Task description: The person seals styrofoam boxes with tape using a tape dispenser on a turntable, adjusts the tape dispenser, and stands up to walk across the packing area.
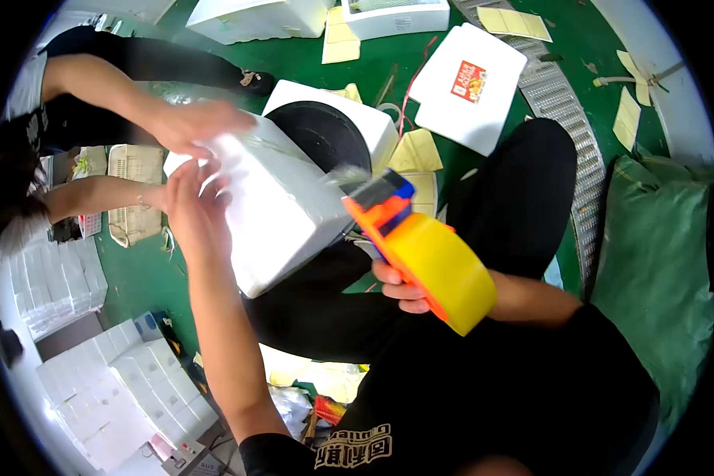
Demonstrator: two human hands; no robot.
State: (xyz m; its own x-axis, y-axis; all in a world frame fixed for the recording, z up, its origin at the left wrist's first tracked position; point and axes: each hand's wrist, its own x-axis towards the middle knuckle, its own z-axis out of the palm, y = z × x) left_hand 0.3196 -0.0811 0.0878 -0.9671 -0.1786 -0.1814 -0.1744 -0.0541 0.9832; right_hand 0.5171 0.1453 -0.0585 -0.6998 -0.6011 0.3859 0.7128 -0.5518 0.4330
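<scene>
A white foam box (274,210) is tilted across my lap, with clear tape along its upper edge. My left hand (197,194) is at its left end, fingers apart and slightly blurred against the foam. My right hand (401,287) is closed around the handle of an orange and blue tape dispenser (385,208) carrying a wide yellow roll of tape (444,266). The dispenser's head is beside the box's right end, where a blurred strip of tape shows. Another person's hand (194,127) is at the box's upper left, and their other arm (103,198) reaches behind my left hand.
A black round tub (321,135) and another white foam box (293,99) stand behind the held box. A foam lid (484,107) with a red label lies on the green floor. Stacked foam boxes (111,389) stand lower left; a green sack (650,278) is at right.
</scene>
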